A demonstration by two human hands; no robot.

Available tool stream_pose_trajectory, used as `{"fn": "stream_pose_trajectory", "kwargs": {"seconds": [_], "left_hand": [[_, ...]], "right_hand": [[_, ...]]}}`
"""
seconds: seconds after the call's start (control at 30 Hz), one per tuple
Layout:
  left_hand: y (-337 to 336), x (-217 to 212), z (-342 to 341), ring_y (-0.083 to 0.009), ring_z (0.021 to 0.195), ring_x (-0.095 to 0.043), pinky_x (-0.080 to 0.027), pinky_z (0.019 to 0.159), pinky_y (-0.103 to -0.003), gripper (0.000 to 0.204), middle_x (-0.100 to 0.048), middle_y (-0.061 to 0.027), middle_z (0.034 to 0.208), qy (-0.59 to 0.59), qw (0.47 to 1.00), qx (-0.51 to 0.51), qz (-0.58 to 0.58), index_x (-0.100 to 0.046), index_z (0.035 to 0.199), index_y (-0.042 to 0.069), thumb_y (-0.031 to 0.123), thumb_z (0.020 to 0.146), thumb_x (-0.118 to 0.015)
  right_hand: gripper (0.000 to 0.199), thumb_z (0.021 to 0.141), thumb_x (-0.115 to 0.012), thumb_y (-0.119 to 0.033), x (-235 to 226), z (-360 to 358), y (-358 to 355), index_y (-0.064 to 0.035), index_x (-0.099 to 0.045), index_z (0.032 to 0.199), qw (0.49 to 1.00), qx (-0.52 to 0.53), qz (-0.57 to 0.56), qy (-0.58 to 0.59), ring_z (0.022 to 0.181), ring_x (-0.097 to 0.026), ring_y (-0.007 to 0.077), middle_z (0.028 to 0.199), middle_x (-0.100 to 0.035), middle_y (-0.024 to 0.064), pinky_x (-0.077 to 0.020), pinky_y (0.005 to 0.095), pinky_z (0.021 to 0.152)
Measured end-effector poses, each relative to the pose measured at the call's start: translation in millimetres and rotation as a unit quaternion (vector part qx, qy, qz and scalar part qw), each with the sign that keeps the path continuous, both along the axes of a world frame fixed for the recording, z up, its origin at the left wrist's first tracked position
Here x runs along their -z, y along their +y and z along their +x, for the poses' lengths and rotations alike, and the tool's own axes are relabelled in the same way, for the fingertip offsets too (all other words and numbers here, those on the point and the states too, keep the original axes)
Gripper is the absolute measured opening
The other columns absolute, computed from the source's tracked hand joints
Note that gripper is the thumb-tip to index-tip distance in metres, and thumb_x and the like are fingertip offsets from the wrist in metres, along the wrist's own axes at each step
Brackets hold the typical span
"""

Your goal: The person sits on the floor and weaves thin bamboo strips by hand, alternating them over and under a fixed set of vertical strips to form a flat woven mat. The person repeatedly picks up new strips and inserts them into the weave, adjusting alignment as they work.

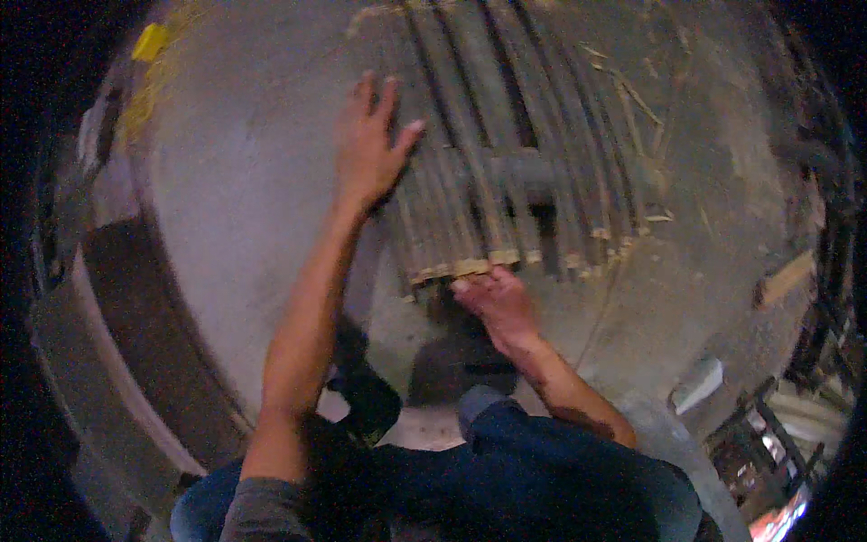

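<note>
We observe a row of long wooden strips [489, 217] laid side by side in the middle of the scene, running from the far edge toward us, over a grey concrete floor [262, 181]. The near ends are pale and uneven: those on the right finish at varying depths, and dark gaps separate several strips, most clearly at the far end. A grey crosspiece [519, 169] shows between the strips at about mid-length.

Left hand [372, 144]: stretched far forward at the left side of the row, back of the hand toward us. The fingers are extended and slightly spread, with the thumb held well away from them, pointing right toward the leftmost strips. We see nothing in its grasp; whether the thumb touches a strip, we cannot tell.

Right hand [502, 310]: at the near ends of the middle strips, fingers bent and close together, fingertips against the pale ends. Blur hides the undersides, so we cannot tell whether it pinches a strip or only presses on the ends.

Surroundings: thin wood scraps [639, 99] lie far right of the row, a pale wood block [787, 278] sits farther right, brown boards [144, 316] run along the left, and a yellow object [151, 42] is far left.
</note>
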State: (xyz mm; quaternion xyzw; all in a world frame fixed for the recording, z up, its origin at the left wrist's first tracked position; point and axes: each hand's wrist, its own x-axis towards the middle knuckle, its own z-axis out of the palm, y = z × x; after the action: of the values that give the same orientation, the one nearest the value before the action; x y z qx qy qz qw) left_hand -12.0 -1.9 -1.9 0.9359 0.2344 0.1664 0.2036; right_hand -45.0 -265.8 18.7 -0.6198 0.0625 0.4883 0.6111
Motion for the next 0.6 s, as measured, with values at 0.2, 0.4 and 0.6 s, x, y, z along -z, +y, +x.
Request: {"fn": "stream_pose_trajectory", "kwargs": {"seconds": [0.2,0.4,0.6], "left_hand": [[4,-3,-10,-0.0367,0.134,-0.024,-0.020,0.108,-0.046,0.061,-0.026,-0.0198,0.145,0.022,0.999,0.001,0.025,-0.037,0.137,0.007,0.037,0.086,-0.055],[10,-9,-12,-0.0363,0.134,-0.023,-0.020,0.108,-0.046,0.061,-0.024,-0.0179,0.146,0.013,0.999,-0.001,0.036,-0.038,0.137,0.008,0.035,0.085,-0.056],[-1,-14,-14,-0.0359,0.135,-0.022,-0.021,0.107,-0.047,0.063,-0.024,-0.0178,0.146,0.036,0.999,-0.008,-0.002,-0.036,0.137,0.007,0.034,0.085,-0.058]], "right_hand": [[0.026,0.084,-0.065,-0.028,-24,35,-48,-0.0065,-0.058,0.096,0.926,0.344,0.069,0.140,0.080,-0.058,0.0147,0.086,-0.061,0.0038,-0.0448,0.0273,0.068],[0.019,0.092,-0.050,-0.020,-73,14,-31,-0.0043,-0.056,0.101,0.956,0.237,0.130,0.113,0.070,-0.055,0.0138,0.079,-0.058,0.0037,-0.0434,0.0249,0.060],[0.042,0.093,-0.045,-0.017,-115,57,23,0.0035,-0.042,0.129,0.968,0.007,0.057,-0.245,0.063,-0.046,0.0073,0.072,-0.052,0.0006,-0.0400,0.0227,0.056]]}}
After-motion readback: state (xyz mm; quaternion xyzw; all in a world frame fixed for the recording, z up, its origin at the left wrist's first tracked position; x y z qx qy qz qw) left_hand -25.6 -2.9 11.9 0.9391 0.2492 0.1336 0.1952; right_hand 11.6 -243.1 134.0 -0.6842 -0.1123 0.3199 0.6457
